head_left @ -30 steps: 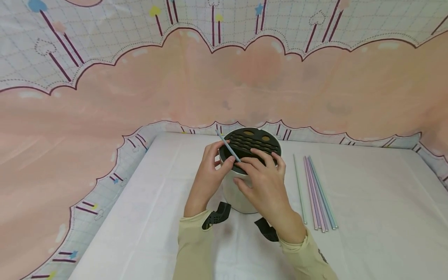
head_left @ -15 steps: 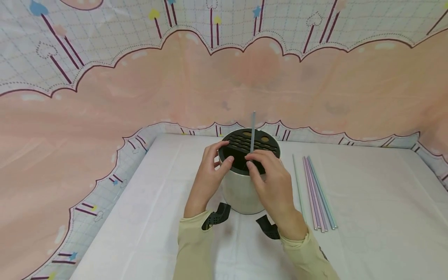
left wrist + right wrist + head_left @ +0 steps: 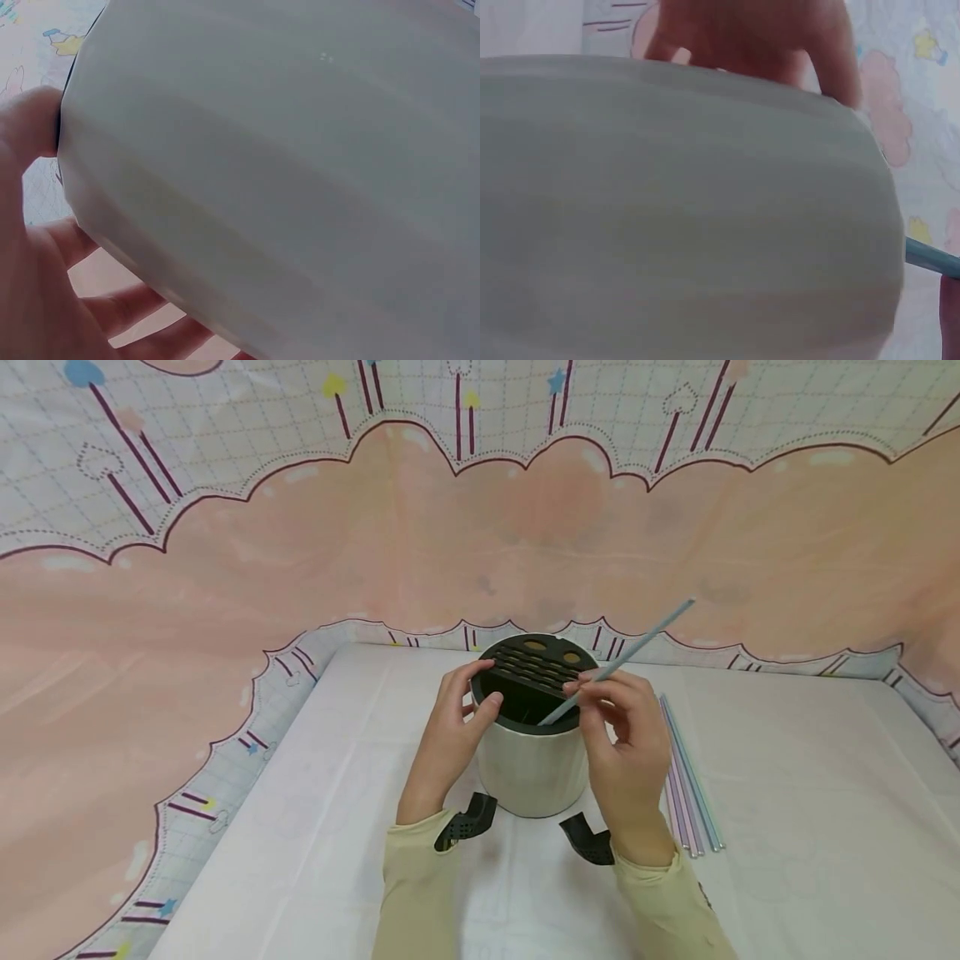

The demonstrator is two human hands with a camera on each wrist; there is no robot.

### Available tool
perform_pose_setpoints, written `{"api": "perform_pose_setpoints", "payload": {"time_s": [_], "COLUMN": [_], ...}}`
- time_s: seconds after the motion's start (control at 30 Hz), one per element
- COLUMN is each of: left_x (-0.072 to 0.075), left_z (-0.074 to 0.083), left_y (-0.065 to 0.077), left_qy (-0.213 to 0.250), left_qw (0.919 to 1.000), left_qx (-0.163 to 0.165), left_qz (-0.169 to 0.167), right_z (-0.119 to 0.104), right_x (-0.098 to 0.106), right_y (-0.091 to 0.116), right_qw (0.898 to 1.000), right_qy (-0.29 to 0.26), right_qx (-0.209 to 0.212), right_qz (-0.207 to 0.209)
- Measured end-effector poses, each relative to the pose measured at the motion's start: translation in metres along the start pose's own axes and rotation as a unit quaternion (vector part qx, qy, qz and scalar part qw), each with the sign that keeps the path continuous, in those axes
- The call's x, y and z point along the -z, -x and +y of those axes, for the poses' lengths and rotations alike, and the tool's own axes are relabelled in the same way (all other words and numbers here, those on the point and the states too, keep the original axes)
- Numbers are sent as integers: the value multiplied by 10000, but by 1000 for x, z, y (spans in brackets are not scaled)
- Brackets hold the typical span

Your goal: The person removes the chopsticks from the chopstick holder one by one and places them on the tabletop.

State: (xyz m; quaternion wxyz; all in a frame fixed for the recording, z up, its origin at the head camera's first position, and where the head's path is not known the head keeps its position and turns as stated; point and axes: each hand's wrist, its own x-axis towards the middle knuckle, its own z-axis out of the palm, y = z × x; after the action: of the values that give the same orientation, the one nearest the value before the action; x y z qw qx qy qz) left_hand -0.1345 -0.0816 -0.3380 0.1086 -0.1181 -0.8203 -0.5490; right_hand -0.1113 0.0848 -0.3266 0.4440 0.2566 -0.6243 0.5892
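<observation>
A round whitish utensil holder [image 3: 532, 777] with a black slotted top stands on the table. My left hand [image 3: 446, 739] grips its left side, thumb over the front rim and fingers spread along the wall; the left wrist view shows these fingers [image 3: 124, 307] against the holder's smooth side [image 3: 262, 180]. Between thumb and fingertips, my right hand [image 3: 630, 752] pinches a light blue chopstick [image 3: 652, 637] above the rim's right side. It slants up to the right, its lower end at the wide front opening. The right wrist view catches only a short piece of the chopstick [image 3: 930, 256].
Several pastel chopsticks [image 3: 693, 793], pink and blue, lie on the white tablecloth [image 3: 817, 777] right of the holder, partly behind my right hand. A patterned peach backdrop [image 3: 480, 543] rises behind the table.
My right hand has moved right, swinging the chopstick from leaning left, through upright, to leaning right. My left hand keeps its grip on the holder, which stays in place.
</observation>
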Motion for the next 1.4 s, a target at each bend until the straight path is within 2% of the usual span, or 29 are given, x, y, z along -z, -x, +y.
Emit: {"api": "perform_pose_setpoints", "payload": {"time_s": [0.13, 0.27, 0.4, 0.6, 0.77, 1.07, 1.27, 1.4], "left_x": [-3, -6, -7, -8, -8, -8, -9, -9], "left_z": [-18, -32, -35, -35, -34, -33, -35, -36], "left_y": [-5, -10, -10, -11, -11, -12, -13, -14], "left_qy": [-61, -181, -261, -260, -211, -221, -203, -166], "left_qw": [9999, 9997, 9995, 9994, 9995, 9995, 9996, 9997], "left_qx": [-97, -134, -153, -179, -188, -167, -132, -119], "left_qz": [13, 50, 110, 137, 140, 144, 148, 130], "right_z": [-2, 2, 7, 15, 21, 32, 39, 43], "right_x": [10, 23, 37, 52, 64, 87, 95, 96], "right_y": [-7, -16, -21, -27, -30, -34, -34, -34], "right_qw": [9939, 9770, 9665, 9552, 9503, 9603, 9701, 9707], "right_qy": [-833, -1582, -1777, -1930, -2180, -1882, -1224, -554], "right_qx": [-374, -456, -469, -484, -591, -1251, -1554, -2011], "right_qz": [617, 1356, 1791, 2192, 2144, 1636, 1406, 1191]}}
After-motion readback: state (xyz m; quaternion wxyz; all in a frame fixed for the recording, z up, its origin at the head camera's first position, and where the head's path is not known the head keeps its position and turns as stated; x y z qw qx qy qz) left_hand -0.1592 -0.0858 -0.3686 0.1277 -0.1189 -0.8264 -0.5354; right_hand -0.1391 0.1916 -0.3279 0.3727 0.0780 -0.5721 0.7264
